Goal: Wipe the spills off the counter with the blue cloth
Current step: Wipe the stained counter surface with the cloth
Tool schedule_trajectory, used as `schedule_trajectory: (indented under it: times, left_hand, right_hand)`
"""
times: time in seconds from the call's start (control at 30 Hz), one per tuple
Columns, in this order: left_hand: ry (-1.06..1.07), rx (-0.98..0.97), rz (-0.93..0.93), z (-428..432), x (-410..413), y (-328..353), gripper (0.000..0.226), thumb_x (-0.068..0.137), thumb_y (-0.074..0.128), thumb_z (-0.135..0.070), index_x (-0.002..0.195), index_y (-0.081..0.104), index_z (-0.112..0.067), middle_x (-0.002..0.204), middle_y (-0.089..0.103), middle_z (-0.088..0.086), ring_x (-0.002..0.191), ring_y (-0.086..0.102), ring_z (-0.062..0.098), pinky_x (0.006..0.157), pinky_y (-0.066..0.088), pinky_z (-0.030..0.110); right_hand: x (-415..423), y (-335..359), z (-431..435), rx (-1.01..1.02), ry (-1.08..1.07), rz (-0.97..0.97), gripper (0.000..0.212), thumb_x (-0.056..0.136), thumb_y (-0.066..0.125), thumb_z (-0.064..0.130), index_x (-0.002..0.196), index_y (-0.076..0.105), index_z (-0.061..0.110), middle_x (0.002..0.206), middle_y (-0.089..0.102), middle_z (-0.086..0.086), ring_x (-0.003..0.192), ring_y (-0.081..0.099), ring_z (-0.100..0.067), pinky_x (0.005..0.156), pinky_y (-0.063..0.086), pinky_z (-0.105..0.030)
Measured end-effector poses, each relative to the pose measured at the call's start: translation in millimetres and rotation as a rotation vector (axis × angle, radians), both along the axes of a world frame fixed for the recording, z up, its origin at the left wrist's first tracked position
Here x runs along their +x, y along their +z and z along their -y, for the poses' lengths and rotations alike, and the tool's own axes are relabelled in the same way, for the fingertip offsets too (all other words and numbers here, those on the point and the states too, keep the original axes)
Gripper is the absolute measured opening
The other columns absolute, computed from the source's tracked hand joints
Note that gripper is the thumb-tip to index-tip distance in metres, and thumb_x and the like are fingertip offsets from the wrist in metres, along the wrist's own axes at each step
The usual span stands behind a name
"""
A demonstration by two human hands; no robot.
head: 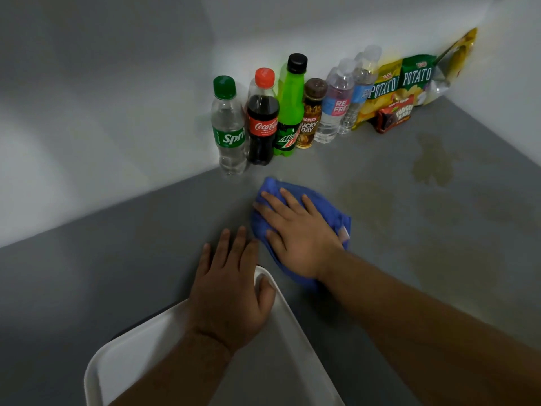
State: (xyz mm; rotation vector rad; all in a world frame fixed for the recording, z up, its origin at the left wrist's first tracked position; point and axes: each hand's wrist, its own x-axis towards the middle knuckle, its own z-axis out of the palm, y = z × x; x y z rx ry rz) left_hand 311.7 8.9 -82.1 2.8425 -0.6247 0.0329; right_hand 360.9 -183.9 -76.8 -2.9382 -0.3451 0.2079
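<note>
Blue, crumpled cloth (295,213) lies mid-table under the flat right hand (298,232), fingers spread, clasping nothing. Left hand (231,291) rests splayed on a smooth white tray (128,356). Brownish spills (433,164) blotch the grey table (117,259).

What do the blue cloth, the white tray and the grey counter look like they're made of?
Blue cloth: soft fabric, probably microfibre or cotton; it bunches and folds under the right hand.
White tray: likely smooth moulded plastic, judging by its rounded raised rim and even matte white.
Grey counter: a hard, flat, matte surface, perhaps laminate or stone; the pictures don't settle which. The brownish spill pools on top.
</note>
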Motion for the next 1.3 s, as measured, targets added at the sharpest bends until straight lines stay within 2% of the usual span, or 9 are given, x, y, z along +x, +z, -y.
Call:
schedule_trajectory:
  times: [0.17,0.27,0.4,0.5,0.67,0.9,1.03,1.2,1.3]
  left_hand:
    - [-0.014,0.039,0.029,-1,-1,1,0.066,0.088,0.043,-0.047,0.141,0.058,-0.01,0.156,0.049,0.013,0.146,0.045,0.036,0.117,0.039,0.059]
    - [-0.016,0.03,0.042,-1,-1,0,0.066,0.088,0.044,-0.047,0.141,0.058,-0.01,0.156,0.05,0.013,0.146,0.045,0.036,0.116,0.039,0.059]
    - [-0.012,0.015,0.06,-1,-1,-1,0.066,0.087,0.046,-0.046,0.14,0.059,-0.01,0.155,0.051,0.013,0.145,0.046,0.037,0.116,0.038,0.059]
    - [-0.019,0.015,0.045,-1,-2,-1,0.065,0.089,0.044,-0.047,0.142,0.057,-0.01,0.156,0.049,0.014,0.146,0.044,0.037,0.117,0.038,0.06]
    - [-0.016,0.017,0.025,-1,-3,1,0.066,0.09,0.043,-0.047,0.144,0.055,-0.012,0.159,0.046,0.011,0.149,0.039,0.034,0.12,0.033,0.058]
    - [-0.026,0.006,0.013,-1,-3,2,0.066,0.089,0.043,-0.048,0.142,0.057,-0.011,0.158,0.047,0.012,0.148,0.041,0.036,0.119,0.034,0.059]
    - [-0.032,0.014,0.009,-1,-4,3,0.067,0.089,0.042,-0.049,0.143,0.057,-0.011,0.158,0.047,0.012,0.148,0.041,0.036,0.119,0.034,0.06]
    - [-0.03,0.028,-0.003,2,-4,10,0.067,0.089,0.04,-0.048,0.14,0.059,-0.01,0.157,0.048,0.013,0.145,0.045,0.039,0.115,0.039,0.062]
    - [-0.021,0.025,0.003,3,-5,12,0.067,0.087,0.04,-0.047,0.139,0.061,-0.01,0.156,0.049,0.013,0.144,0.046,0.039,0.114,0.04,0.062]
  right_hand:
    - [34,-1,-8,0.07,-0.265,0.022,0.058,0.109,0.028,0.046,0.164,0.021,0.031,0.174,0.01,0.006,0.16,-0.001,-0.023,0.128,-0.004,-0.051]
    - [3,-2,-4,0.061,-0.198,0.033,0.06,0.108,0.024,0.05,0.165,0.019,0.031,0.175,0.008,0.005,0.161,-0.001,-0.024,0.129,-0.002,-0.052]
    - [-48,-7,42,0.029,-0.139,0.008,0.062,0.106,0.017,0.061,0.164,0.013,0.04,0.173,0.007,0.012,0.16,0.001,-0.02,0.128,0.001,-0.051]
    - [-30,-5,70,-0.03,-0.24,0.009,0.063,0.105,0.017,0.061,0.164,0.012,0.039,0.174,0.007,0.01,0.161,0.002,-0.022,0.129,0.003,-0.053]
    - [16,0,45,-0.047,-0.365,-0.002,0.067,0.106,0.017,0.057,0.166,0.009,0.028,0.175,0.002,0.0,0.16,-0.005,-0.03,0.128,-0.001,-0.056]
    - [-65,-5,55,0.016,-0.127,0.017,0.064,0.106,0.016,0.063,0.165,0.009,0.038,0.174,0.002,0.01,0.16,-0.007,-0.02,0.128,-0.004,-0.05]
    - [-58,-6,87,-0.02,-0.231,0.013,0.065,0.105,0.016,0.065,0.165,0.009,0.04,0.174,0.002,0.013,0.16,-0.005,-0.018,0.129,0.002,-0.054]
    - [-5,0,63,-0.025,-0.382,0.003,0.068,0.105,0.017,0.059,0.166,0.009,0.029,0.175,-0.002,0.002,0.16,-0.009,-0.027,0.127,-0.005,-0.056]
    - [-26,-2,51,-0.004,-0.305,0.017,0.069,0.105,0.019,0.059,0.166,0.007,0.028,0.175,-0.004,0.002,0.16,-0.011,-0.029,0.128,-0.008,-0.054]
